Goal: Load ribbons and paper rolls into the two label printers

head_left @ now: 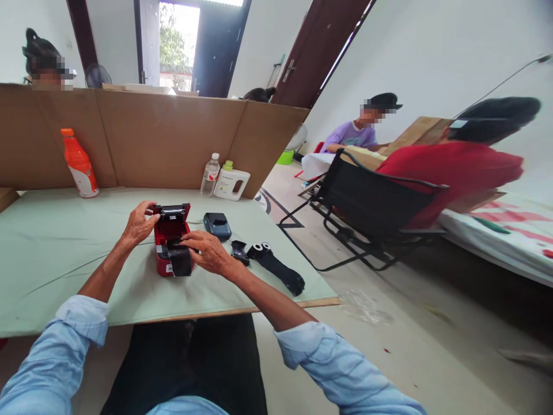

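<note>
Partly, the right fingers (192, 237) hide the red device (167, 233).

The head camera looks forward and down across the table (64, 230).

Right hand (209, 252): contact with dark film (180, 263) too small to make out. Label (169, 268) on red machine (161, 265): print unreadable at this size. White jug (225, 187), same. Far left, person (42, 55) hidden below the head by cardboard partition (173, 138); second person (258, 95) farther right, only hair above it. Right side: person in red (466, 164) blurred, partly behind black chair (380, 190). Bed (514, 216) cut off by right edge.
</note>
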`<state>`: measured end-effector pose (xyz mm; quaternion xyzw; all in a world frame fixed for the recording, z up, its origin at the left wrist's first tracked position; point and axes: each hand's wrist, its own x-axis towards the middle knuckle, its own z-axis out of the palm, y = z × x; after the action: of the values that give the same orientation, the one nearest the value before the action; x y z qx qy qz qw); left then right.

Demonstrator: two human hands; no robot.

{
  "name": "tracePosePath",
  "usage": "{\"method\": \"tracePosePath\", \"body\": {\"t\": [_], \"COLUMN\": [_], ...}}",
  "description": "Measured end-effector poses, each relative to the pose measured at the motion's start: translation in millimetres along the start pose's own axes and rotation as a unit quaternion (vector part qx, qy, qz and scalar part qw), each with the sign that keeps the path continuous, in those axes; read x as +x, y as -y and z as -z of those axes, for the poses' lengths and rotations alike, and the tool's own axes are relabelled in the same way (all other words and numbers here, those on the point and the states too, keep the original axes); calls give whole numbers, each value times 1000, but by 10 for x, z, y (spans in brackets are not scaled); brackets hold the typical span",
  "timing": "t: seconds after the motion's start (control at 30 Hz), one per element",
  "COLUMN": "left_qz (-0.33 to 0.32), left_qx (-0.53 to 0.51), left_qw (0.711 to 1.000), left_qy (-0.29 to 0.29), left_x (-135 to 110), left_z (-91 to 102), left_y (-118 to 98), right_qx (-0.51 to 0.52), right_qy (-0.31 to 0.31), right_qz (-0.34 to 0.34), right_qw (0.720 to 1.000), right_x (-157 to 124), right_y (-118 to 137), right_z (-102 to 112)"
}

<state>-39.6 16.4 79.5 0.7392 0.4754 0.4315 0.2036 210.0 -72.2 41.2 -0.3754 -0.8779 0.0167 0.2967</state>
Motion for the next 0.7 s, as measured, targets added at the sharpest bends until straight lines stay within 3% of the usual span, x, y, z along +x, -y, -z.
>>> {"method": "tracePosePath", "body": {"t": [0.2,0.37,0.53,0.7], "left_qz": [-2,5,14,-25], "left_qx": [8,10,40,46], "left_qw": [1000,1000,997,998], "left_qy": [2,4,-59,24], "left_x": [20,24,-126,-380], "left_z": [-12,-20,27,66], "left_y": [37,-6,-146,-246], "right_qx": [-14,-34,-11,36], "right_qy": [56,86,65,42], "right_qz": [-78,-80,-65,-4], "right_qw": [995,992,996,998], "right_x": [168,285,199,175], "right_y": [101,123,89,109], "right_z": [69,108,135,153]}}
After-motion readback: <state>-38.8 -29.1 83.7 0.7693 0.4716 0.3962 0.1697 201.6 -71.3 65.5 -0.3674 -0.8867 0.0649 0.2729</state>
